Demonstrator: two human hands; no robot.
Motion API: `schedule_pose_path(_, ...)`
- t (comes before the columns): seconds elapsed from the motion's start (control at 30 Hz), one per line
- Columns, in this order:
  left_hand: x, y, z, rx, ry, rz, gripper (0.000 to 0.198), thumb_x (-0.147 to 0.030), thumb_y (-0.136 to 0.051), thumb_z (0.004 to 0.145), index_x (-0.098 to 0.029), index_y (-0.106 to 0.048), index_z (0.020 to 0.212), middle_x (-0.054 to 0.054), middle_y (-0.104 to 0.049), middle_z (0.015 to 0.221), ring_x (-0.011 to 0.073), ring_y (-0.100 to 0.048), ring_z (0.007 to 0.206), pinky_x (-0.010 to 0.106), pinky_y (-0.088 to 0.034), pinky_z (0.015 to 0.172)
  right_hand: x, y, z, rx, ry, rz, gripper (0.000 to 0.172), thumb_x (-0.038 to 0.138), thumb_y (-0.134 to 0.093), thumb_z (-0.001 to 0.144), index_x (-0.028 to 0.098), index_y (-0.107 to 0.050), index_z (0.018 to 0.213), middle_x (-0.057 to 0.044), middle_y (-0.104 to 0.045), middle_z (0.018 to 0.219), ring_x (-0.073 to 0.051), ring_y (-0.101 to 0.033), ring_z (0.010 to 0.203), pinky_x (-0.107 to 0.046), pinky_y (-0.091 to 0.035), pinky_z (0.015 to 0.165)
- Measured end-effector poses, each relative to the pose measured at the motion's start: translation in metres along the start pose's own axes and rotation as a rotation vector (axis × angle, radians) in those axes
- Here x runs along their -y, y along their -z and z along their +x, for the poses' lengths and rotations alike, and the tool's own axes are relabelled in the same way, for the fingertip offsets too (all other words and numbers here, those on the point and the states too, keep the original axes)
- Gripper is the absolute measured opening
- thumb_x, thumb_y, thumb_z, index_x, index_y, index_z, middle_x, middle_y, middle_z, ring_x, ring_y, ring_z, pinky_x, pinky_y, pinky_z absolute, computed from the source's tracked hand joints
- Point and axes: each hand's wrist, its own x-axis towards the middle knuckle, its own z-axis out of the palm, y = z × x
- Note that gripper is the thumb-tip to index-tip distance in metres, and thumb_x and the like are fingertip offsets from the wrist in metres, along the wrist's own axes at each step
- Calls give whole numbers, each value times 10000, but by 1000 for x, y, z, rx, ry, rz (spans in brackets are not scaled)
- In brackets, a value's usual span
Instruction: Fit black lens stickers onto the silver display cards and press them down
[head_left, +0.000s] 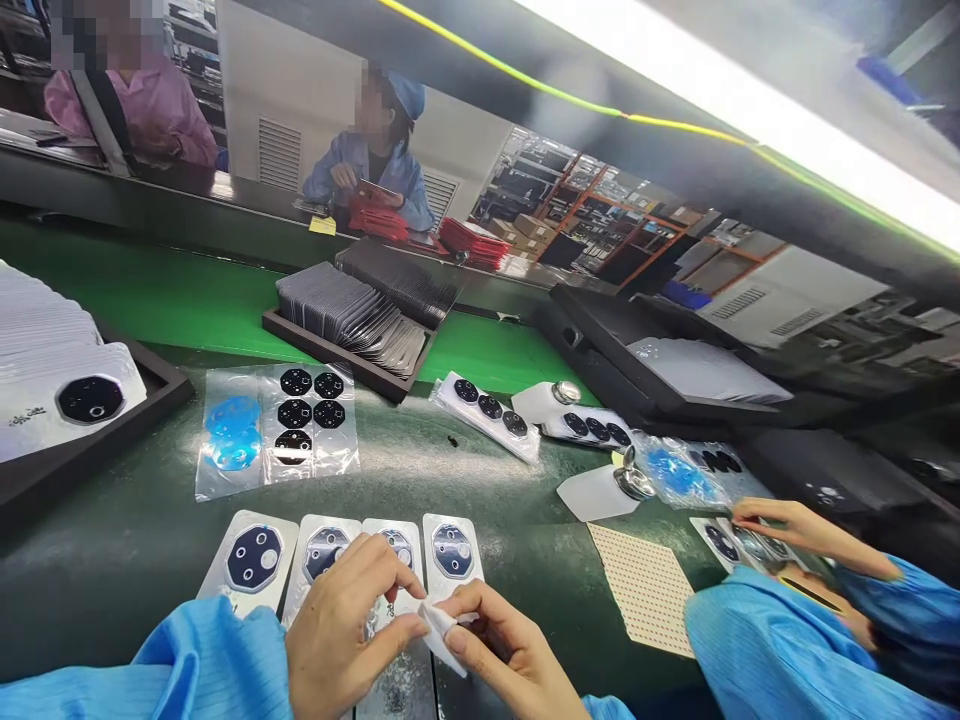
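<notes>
Bottom centre of frame: white cloth (442,637), crumpled, in front of the lower ends of the two rightmost light panels in a row of four. Can't tell if it touches them. Right hand (514,645) has it in a thumb-and-finger pinch. Left hand (341,625): thumb and index tips at the cloth's left edge, narrow gap; can't tell if they're pinching it. Leftmost panel (225,565) sits clear of the left hand, second one partly behind it. Each panel carries a dark octagon.

Left of centre: clear bags (349,450) with black octagons and blue discs. Upper centre: tray (330,358) packed with upright plates. Right of centre: white bottle (589,495) with metal top; below it, dotted tan sheet (645,585). Lower right: co-worker's hand (799,525) over more panels, blue sleeve.
</notes>
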Motion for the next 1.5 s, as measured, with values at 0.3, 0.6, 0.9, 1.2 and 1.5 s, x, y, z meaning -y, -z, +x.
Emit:
schedule_pose_path(0.3,2,-1,1,19,-39,-18,166,-260,-528,942,-179,-573,804,3,-529,766,154,-483,751,276,-350,657,-5,-1,-5,43,34,-33,355,540,-661,796,188,-691,841,-19,-618,755,-159,-535,702,-264,-411,666)
schedule_pose_path(0.6,1,-4,-4,50,-303,217,426,-359,-260,1037,-172,-487,729,10,-531,694,141,-472,655,269,-348,576,-9,15,2,41,86,-231,335,495,-547,899,184,-668,927,-46,-696,859,-195,-625,790,-276,-459,712)
schedule_pose_path(0.9,30,-31,-32,113,-726,758,148,-224,-540,936,-133,-652,967,54,-700,1094,209,-614,1065,363,-417,981,4,2,20,-34,349,-940,218,253,-410,989,230,-617,927,-11,-701,861,-149,-677,760,-212,-464,662)
schedule_pose_path(1.2,29,-29,-33,92,-691,760,165,-187,-500,951,-139,-658,940,40,-721,1071,207,-650,1046,367,-445,967,17,-8,33,34,399,-1453,92,161,-582,910,241,-616,882,18,-656,759,-147,-651,630,-237,-324,511)
schedule_pose_path(1.5,31,-32,-38,139,-660,753,180,-191,-495,950,-137,-657,1006,54,-701,1131,222,-640,1074,384,-451,978,24,-19,30,57,388,-1642,244,80,-755,751,228,-632,901,4,-649,777,-186,-645,650,-285,-317,501)
